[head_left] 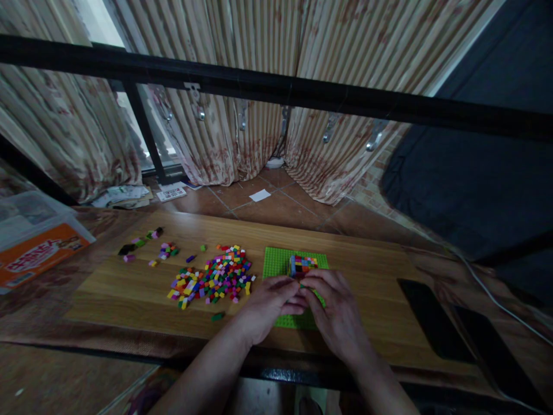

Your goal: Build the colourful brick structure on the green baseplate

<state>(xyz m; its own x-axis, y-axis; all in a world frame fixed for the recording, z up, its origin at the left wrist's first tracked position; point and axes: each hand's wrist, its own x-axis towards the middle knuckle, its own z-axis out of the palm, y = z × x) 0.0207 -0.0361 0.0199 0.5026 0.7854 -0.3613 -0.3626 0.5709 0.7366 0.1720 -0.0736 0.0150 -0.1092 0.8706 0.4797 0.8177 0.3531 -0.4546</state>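
Observation:
A green studded baseplate lies on the wooden board in front of me. On it stands a small block structure built of multicoloured toy bricks, its near side partly hidden by my fingers. My left hand reaches in from the left over the plate, fingers curled and pinched together. From the right, my right hand meets it, thumb and fingers also closed. The fingertips come together just in front of the structure; what lies between them is too small and covered to make out.
Left of the plate is a pile of loose toy bricks, with a few scattered farther left and one green brick nearer. A plastic box stands far left. Two dark flat devices lie right. A black rail crosses beyond the board.

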